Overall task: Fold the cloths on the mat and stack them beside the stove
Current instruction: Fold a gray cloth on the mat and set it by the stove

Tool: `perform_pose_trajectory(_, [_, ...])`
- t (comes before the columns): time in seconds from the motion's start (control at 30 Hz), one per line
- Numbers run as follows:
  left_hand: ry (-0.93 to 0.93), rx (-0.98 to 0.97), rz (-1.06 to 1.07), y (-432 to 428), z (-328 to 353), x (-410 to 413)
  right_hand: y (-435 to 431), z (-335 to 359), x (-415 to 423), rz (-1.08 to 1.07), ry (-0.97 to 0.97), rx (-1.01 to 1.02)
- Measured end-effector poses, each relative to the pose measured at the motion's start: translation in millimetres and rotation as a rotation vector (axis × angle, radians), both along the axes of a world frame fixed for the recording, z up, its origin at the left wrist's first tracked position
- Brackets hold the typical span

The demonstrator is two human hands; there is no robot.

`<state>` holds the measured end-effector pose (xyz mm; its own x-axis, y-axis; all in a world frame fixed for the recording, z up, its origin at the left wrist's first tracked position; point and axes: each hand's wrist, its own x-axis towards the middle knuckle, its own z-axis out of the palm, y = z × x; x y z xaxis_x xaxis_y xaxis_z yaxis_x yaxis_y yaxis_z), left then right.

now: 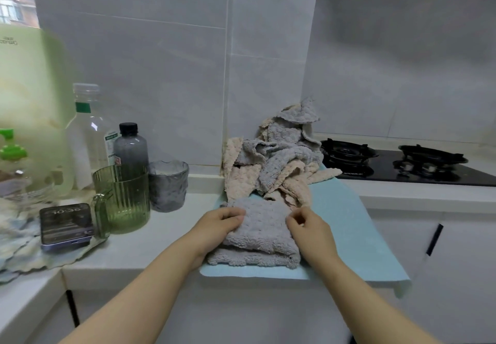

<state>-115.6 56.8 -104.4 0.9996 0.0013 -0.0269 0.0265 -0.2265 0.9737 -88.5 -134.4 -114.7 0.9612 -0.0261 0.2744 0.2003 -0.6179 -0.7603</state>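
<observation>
The left hand (222,222) has its fingers curled over the far left corner of a grey cloth (260,236) and grips the fabric there. The right hand (306,227) mirrors it at the far right corner, thumb and forefinger drawn together in what looks like a pinch on the edge, though the fabric between them is hard to make out. The cloth lies directly between the two hands, already doubled over. Its layered edges show on the side nearest the person and run left to right, and the hands sit at either end of that axis.

It rests on the near part of a pale blue mat (349,222), whose front edge hangs slightly over the counter. Farther back on the mat, against the tiled wall corner, a loose pile of grey and beige cloths (279,155) waits unfolded, its nearest pieces just beyond the grey cloth.

The black gas stove (389,166) lies to the right and farther away, past the mat's right edge, so the right hand is nearer. Judging from this, the folded cloth will have to travel rightward and away from the person, with the pile beside that path. No finished stack shows beside the stove, so the task looks to be at an early stage.

Left of the mat stand a grey tumbler (167,185), a green ribbed cup (123,196) and a phone (65,225).
</observation>
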Motion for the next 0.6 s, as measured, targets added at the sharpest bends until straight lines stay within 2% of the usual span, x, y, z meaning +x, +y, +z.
perform_pose_trajectory(0.07, [-0.042,0.009,0.060,1.8,-1.0,-3.5,0.9,-2.9,-0.2,0.042,-0.035,-0.056])
perform_pose_trajectory(0.2, [-0.056,0.312,0.102,3.4,-3.3,-7.9,-1.7,-2.5,2.3,0.101,0.001,-0.077])
perform_pose_trajectory(0.3, [-0.032,0.461,0.156,4.3,-0.3,-7.4,-3.6,-2.3,3.8,0.130,0.032,-0.062])
perform_pose_trajectory(0.37, [-0.104,0.610,0.265,5.3,6.0,-6.1,-0.5,3.4,3.7,0.105,-0.003,0.021])
perform_pose_trajectory(0.4, [-0.199,0.679,0.297,4.2,9.5,-4.9,2.1,7.7,3.8,0.084,-0.050,0.019])
perform_pose_trajectory(0.47, [-0.390,0.809,0.213,-1.7,13.7,0.7,11.1,16.4,3.0,0.123,-0.123,-0.132])
perform_pose_trajectory(0.5, [-0.416,0.889,0.123,-5.7,12.1,4.2,17.0,17.3,2.5,0.176,-0.120,-0.245])
perform_pose_trajectory(0.53, [-0.368,0.954,0.046,-9.5,7.3,7.1,22.5,15.5,2.0,0.223,-0.091,-0.358])
perform_pose_trajectory(0.6, [-0.160,1.037,-0.027,-12.9,-6.4,10.0,28.5,5.6,2.1,0.263,0.012,-0.510])
